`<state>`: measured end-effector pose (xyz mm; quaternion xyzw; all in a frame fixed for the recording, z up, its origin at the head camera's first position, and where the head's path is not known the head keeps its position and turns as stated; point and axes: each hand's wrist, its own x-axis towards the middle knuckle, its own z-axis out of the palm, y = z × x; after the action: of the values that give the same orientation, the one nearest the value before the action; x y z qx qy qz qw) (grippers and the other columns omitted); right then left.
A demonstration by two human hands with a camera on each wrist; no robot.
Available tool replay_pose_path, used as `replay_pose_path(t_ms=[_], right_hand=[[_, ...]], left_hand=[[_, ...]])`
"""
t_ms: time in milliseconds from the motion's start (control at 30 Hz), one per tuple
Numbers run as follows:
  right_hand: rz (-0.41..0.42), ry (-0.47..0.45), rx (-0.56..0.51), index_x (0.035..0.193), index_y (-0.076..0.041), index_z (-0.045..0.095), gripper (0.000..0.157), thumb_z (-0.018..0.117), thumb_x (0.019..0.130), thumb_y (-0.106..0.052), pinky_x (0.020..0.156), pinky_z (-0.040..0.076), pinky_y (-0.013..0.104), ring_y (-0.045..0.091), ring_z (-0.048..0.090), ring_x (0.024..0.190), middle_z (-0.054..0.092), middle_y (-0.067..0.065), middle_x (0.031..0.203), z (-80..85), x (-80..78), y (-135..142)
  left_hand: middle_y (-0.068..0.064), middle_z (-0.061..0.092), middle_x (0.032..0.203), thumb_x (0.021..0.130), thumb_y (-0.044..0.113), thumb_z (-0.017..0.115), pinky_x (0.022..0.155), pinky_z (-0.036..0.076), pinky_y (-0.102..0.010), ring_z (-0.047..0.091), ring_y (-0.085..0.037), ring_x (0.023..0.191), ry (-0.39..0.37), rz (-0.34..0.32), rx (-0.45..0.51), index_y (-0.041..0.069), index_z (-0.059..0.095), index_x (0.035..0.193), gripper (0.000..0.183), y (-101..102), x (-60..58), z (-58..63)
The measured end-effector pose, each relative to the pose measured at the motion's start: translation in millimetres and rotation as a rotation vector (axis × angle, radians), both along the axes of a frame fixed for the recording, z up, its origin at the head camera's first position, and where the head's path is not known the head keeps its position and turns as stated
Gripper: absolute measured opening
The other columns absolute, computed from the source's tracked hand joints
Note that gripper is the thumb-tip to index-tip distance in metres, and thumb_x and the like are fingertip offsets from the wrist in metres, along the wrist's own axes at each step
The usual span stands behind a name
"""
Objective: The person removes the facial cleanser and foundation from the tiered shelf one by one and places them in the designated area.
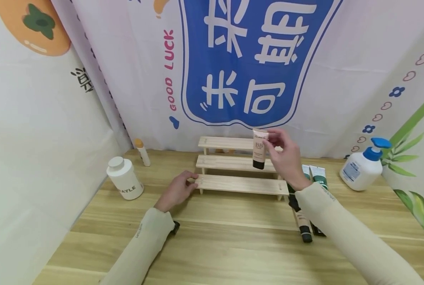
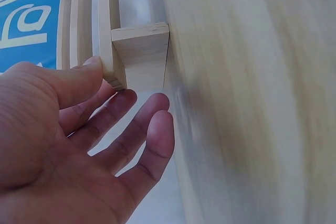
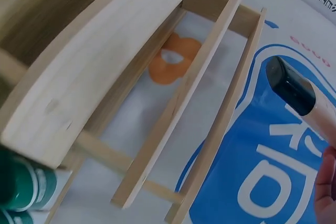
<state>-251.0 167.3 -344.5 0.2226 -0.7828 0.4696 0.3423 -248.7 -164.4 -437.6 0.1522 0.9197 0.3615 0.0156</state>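
Note:
My right hand (image 1: 286,156) pinches a beige BB cream tube (image 1: 259,143) by its side, black cap down. It holds the tube in front of the upper tiers of a three-tier wooden display stand (image 1: 238,184). In the right wrist view, the tube's black cap (image 3: 290,85) shows beside the stand's boards, with only a little of the hand at the edge. My left hand (image 1: 179,190) grips the left end of the lowest board. The left wrist view has the thumb (image 2: 79,82) on the board's upper side and fingertips at its underside.
Right of the stand lie green-and-white tubes (image 1: 319,175) and a beige tube with a black cap (image 1: 302,222), partly behind the right arm. A blue-topped pump bottle (image 1: 362,168) stands farther right. At left are a white jar (image 1: 126,180) and an orange-capped stick (image 1: 143,153). Printed cloth (image 1: 140,99) hangs behind.

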Motion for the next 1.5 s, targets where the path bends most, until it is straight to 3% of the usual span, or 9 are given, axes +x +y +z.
replay_pose_path(t_ms=[167,367,667,900,1067,1233,1367,1500], right_hand=[[-0.014,0.002,0.017,0.117,0.005,0.054,0.030,0.062,0.088,0.007,0.070,0.046,0.020,0.025,0.058,0.078,0.063,0.018,0.096,9.3,16.7,15.6],[-0.060,0.012,0.090,0.120,0.001,0.055,0.033,0.062,0.089,0.003,0.071,0.045,0.017,0.016,0.057,0.079,0.064,0.012,0.099,5.3,20.7,51.6],[-0.245,-0.062,0.226,0.123,-0.006,0.056,0.034,0.063,0.091,-0.006,0.072,0.042,0.009,0.005,0.054,0.080,0.063,0.008,0.100,-4.7,40.1,102.5],[-0.221,-0.156,0.332,0.114,-0.001,0.060,0.028,0.066,0.087,0.000,0.068,0.041,0.005,0.002,0.052,0.077,0.062,0.008,0.091,-18.7,60.2,139.6],[-0.176,-0.271,0.377,0.109,0.002,0.060,0.027,0.068,0.084,0.005,0.060,0.046,0.011,0.000,0.055,0.072,0.063,0.012,0.088,-34.1,74.2,173.4],[-0.141,-0.492,0.448,0.111,0.006,0.058,0.029,0.068,0.084,0.002,0.059,0.051,0.021,0.013,0.061,0.073,0.064,0.013,0.088,-55.7,87.3,200.8],[-0.134,-0.672,0.479,0.114,0.005,0.057,0.030,0.067,0.086,-0.004,0.059,0.051,0.025,0.019,0.061,0.076,0.065,0.011,0.090,-73.3,93.0,210.4],[-0.111,-0.743,0.470,0.114,0.005,0.056,0.029,0.065,0.087,-0.003,0.054,0.051,0.029,0.019,0.060,0.073,0.065,0.011,0.090,-85.9,92.2,213.1]], left_hand=[[-0.008,0.055,0.120,0.093,0.009,0.061,0.072,0.051,-0.031,0.059,-0.019,0.090,0.001,-0.008,0.011,0.005,0.059,0.121,0.028,-0.7,-2.3,-1.7],[-0.008,0.055,0.120,0.093,0.010,0.061,0.072,0.051,-0.032,0.059,-0.019,0.091,-0.001,-0.009,0.004,0.005,0.059,0.122,0.029,-1.4,-3.8,-3.2],[-0.009,0.055,0.122,0.094,0.010,0.061,0.073,0.050,-0.033,0.058,-0.020,0.092,0.014,-0.010,-0.001,0.006,0.059,0.121,0.028,-1.4,-4.0,-3.1],[-0.009,0.055,0.122,0.094,0.011,0.061,0.073,0.050,-0.033,0.058,-0.019,0.091,0.014,-0.008,-0.005,0.006,0.059,0.122,0.029,-2.0,-4.1,-2.8],[-0.009,0.054,0.123,0.094,0.012,0.061,0.073,0.050,-0.033,0.058,-0.019,0.091,-0.002,-0.009,0.003,0.006,0.059,0.123,0.029,-1.1,-3.5,-2.0],[-0.010,0.054,0.123,0.094,0.011,0.061,0.072,0.050,-0.033,0.058,-0.019,0.091,0.000,-0.015,0.005,0.006,0.059,0.123,0.030,-0.8,-3.0,-2.0],[-0.010,0.054,0.123,0.094,0.011,0.061,0.072,0.050,-0.033,0.058,-0.019,0.090,0.002,-0.011,0.002,0.006,0.059,0.122,0.029,-0.9,-3.7,-2.3],[-0.010,0.055,0.122,0.093,0.011,0.062,0.074,0.050,-0.033,0.058,-0.019,0.092,0.012,-0.011,-0.004,0.005,0.059,0.122,0.029,-0.8,-4.3,-3.6]])
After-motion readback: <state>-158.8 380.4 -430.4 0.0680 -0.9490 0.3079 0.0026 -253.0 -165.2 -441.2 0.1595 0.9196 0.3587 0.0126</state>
